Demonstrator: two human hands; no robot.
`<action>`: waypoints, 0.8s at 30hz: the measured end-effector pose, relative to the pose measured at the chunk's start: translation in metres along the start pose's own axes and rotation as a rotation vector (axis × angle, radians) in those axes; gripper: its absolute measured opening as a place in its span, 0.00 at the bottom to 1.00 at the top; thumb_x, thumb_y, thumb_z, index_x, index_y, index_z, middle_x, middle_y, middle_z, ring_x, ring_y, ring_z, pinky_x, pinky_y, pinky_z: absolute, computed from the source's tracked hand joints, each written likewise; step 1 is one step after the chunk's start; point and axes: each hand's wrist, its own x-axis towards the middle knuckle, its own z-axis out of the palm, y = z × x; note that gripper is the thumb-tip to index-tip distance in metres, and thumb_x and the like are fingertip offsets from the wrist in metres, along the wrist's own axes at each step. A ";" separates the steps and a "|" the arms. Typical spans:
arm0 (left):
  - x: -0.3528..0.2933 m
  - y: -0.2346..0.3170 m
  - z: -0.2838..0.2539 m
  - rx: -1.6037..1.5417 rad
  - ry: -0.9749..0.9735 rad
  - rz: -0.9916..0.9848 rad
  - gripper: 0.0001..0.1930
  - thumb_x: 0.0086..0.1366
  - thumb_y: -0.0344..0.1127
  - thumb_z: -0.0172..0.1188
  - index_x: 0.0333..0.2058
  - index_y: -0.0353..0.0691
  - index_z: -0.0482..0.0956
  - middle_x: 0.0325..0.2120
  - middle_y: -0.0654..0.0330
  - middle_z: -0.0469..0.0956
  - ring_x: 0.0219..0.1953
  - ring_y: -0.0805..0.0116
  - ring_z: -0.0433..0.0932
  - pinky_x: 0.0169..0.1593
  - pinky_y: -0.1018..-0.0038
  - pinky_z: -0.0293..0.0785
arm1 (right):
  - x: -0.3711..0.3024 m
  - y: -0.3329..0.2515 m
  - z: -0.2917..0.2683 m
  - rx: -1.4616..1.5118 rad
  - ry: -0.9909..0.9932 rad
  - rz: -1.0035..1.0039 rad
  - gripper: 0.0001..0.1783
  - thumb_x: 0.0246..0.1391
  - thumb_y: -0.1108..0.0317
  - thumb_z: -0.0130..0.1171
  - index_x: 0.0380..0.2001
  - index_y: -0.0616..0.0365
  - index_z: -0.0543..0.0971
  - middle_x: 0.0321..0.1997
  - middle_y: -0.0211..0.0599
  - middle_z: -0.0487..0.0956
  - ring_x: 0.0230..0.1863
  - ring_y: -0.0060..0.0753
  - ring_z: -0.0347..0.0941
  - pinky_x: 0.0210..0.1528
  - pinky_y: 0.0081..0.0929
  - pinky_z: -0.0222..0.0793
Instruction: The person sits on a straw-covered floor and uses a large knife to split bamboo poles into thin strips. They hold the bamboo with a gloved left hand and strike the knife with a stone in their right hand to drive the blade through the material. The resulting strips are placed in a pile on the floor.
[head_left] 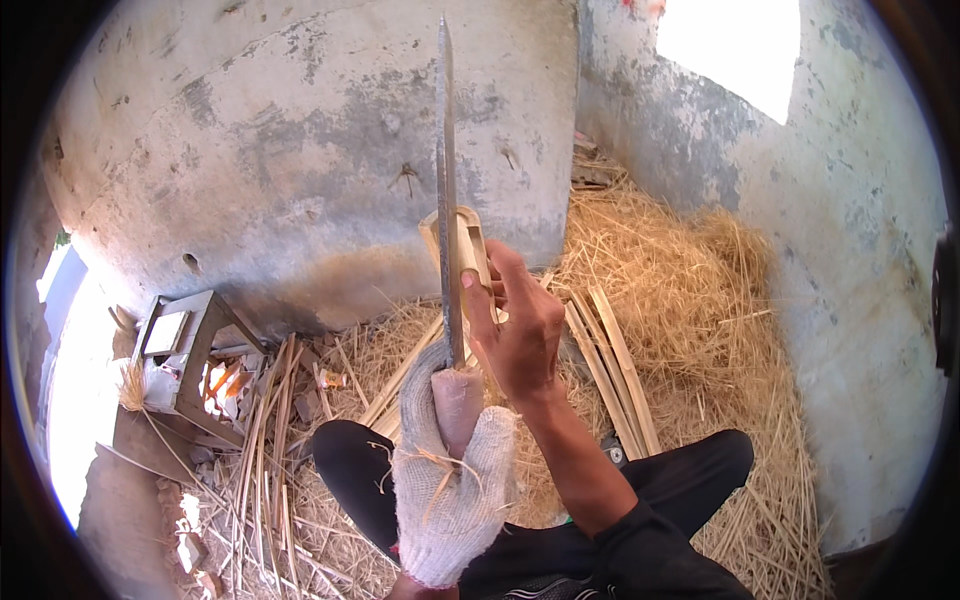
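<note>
My left hand, in a knitted white-grey glove, grips a long knife by its thick, pale pinkish handle. The blade points up and away from me, its narrow tip in front of the wall. Behind the blade, my bare right hand pinches a split piece of bamboo, pale, with a hollow inside. The blade crosses in front of that piece; I cannot tell whether it cuts into it. Straw-like shavings cling to the glove's palm.
My crossed legs frame the work. Split bamboo strips lean beside my right knee, and thin sticks lie at the left. Fine shavings pile up at the right wall. A worn box-like stand stands left, near rubble.
</note>
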 end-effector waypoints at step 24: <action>0.015 -0.031 -0.031 -0.007 0.111 -0.069 0.26 0.65 0.36 0.62 0.58 0.35 0.67 0.34 0.58 0.76 0.33 0.72 0.77 0.36 0.73 0.74 | -0.292 0.310 -0.080 -0.672 -1.050 1.016 0.34 0.53 0.47 0.64 0.52 0.66 0.77 0.48 0.57 0.81 0.51 0.53 0.79 0.53 0.45 0.74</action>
